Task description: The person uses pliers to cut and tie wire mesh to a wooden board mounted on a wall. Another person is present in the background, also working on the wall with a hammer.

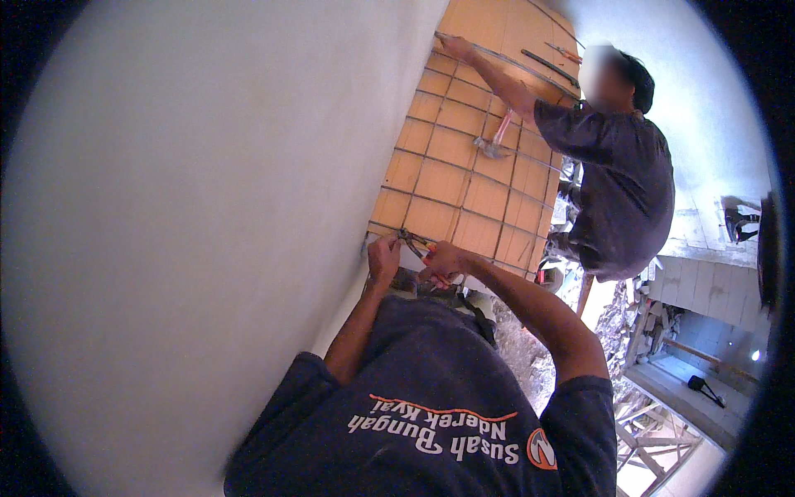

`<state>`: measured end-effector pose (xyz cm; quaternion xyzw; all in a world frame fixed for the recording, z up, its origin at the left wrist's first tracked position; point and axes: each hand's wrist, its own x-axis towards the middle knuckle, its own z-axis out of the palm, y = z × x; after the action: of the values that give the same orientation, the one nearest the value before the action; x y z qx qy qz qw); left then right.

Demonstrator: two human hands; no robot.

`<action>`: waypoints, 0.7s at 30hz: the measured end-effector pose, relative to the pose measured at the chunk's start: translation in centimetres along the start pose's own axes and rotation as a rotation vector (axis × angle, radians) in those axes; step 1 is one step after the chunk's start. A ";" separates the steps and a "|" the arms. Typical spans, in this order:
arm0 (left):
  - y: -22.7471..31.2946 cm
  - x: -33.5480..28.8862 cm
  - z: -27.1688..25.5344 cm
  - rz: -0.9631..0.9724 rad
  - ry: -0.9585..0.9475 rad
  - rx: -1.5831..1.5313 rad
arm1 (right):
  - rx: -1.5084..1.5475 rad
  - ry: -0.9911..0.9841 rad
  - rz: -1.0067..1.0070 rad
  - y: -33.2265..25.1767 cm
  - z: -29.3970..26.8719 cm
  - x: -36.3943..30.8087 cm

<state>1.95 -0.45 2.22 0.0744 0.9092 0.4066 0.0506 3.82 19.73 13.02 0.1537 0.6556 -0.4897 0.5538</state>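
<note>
My right hand (443, 262) grips pliers (414, 243) with red-orange handles, their jaws on the near corner of a steel bar mesh (464, 170). My left hand (384, 257) is closed around the mesh bar right beside the jaws. The mesh lies over orange form boards (439, 178). Both forearms rise from my dark blue printed shirt (431, 398) at the lower edge.
A big white wall (207, 232) fills the left. Another person in a dark shirt (625, 186) crouches at the right, one hand (457, 45) stretched to the mesh's far edge. A pink-handled hammer (494, 141) lies on the mesh. Rubble, planks and a drop sit lower right (662, 389).
</note>
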 end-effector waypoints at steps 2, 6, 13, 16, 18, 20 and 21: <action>0.4 0.1 0.1 0.000 0.008 -0.054 | -0.368 0.471 -0.309 2.9 1.4 2.2; -0.5 0.5 0.4 -0.041 -0.042 -0.069 | -0.378 0.503 -0.350 3.2 1.8 2.1; 0.1 0.6 0.9 -0.032 0.005 -0.080 | 0.814 -0.230 -0.052 4.9 -1.3 3.5; -0.9 0.1 0.8 -0.004 0.042 -0.109 | 0.554 -0.030 -0.035 0.9 -0.6 -0.1; -0.8 0.2 0.7 0.021 0.051 -0.146 | 0.148 0.240 -0.098 -0.7 -0.3 -0.8; 0.1 0.3 0.5 0.047 0.044 -0.126 | -0.500 0.534 -0.281 1.3 -0.6 2.1; 0.4 0.3 0.3 0.058 0.043 -0.113 | -0.832 0.668 -0.367 1.5 -0.5 2.7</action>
<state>1.73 0.08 2.27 0.0887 0.8830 0.4602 0.0233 3.75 19.95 9.94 -0.0476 0.9491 -0.2033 0.2360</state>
